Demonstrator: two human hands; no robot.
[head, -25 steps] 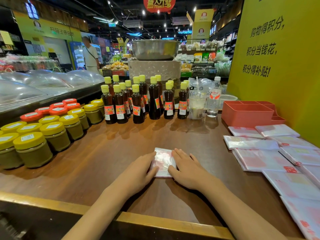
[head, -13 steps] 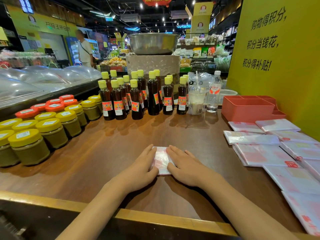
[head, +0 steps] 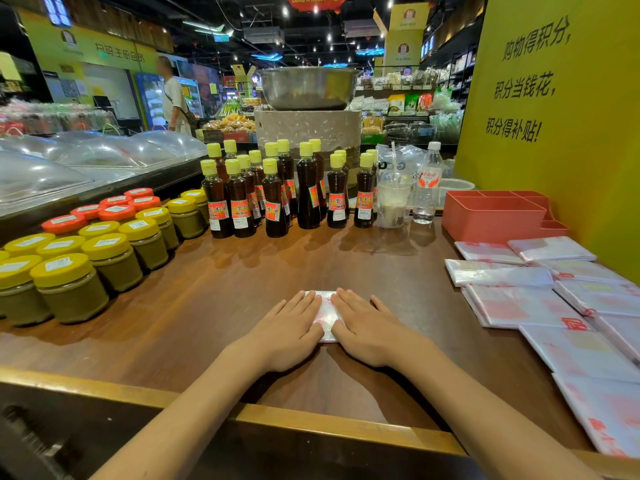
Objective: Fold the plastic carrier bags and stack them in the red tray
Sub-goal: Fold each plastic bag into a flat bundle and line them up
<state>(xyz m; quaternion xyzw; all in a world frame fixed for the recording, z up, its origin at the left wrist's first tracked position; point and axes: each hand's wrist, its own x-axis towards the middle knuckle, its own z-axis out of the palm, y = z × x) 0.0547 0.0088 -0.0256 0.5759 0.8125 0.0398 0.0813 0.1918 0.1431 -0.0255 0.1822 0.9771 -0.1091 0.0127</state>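
1. Folded carrier bag, white with red print, sits flat on the brown wooden counter, right in front of the person near the front edge.
2. Left hand lies palm down on the bag's left side, fingers straight and close together, pressing it flat.
3. Right hand mirrors it on the right side, fingers straight and slightly fanned, palm down; part of that hand rests on the counter beyond the bag's edge.
4. Only a narrow strip of the bag shows between the two hands, plus its far edge past the fingertips.
5. Over at the far right, the red tray stands against the yellow wall panel, divided into compartments; I can't tell what lies inside it from this angle.
6. Between the tray and the near edge, a spread of flat carrier bags covers the right side of the counter, overlapping one another, well apart from the hands.
7. At the back stands a cluster of dark sauce bottles with yellow caps, and just right of them a bagged drink cup and a clear water bottle.
8. Left side: rows of jars with yellow lids, with red-lidded ones behind.
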